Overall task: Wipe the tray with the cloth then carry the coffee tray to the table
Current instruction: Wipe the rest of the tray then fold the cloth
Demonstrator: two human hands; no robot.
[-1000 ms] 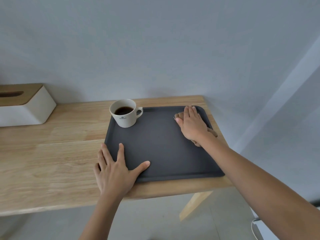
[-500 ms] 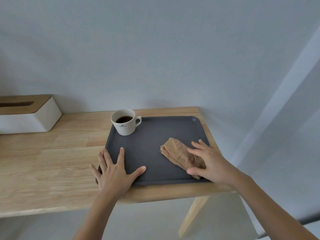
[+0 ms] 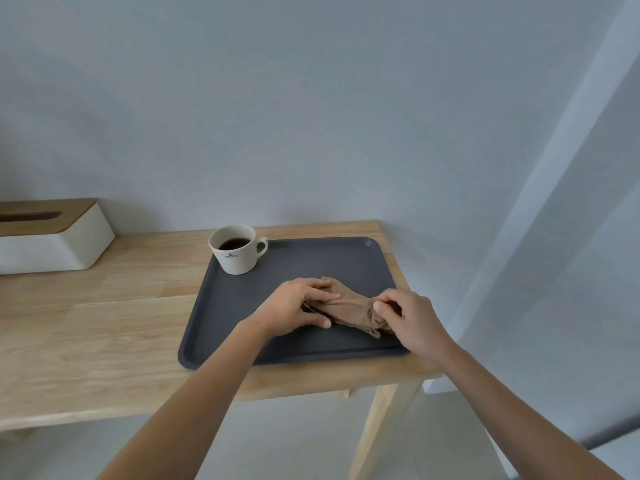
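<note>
Both hands grip the bunched cloth [image 3: 349, 308] in head view, its long axis running L-R across the tray [image 3: 242, 299] w/ left hand [image 3: 298, 308] pinching the left end, right hand [image 3: 410, 318] the right, coffee cup [image 3: 237, 249] sitting clear at the far-left corner.

Both hands [image 3: 353, 311] gripping brown cloth [image 3: 349, 308] on dark tray [image 3: 242, 306], coffee cup [image 3: 235, 252] at corner

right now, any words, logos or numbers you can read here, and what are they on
Coffee cup: a small dark emblem with a line of print beneath it on the front, too small and blurred to read.
Tray, cloth, tissue box: no text visible.
So nothing can be quoted.
</note>
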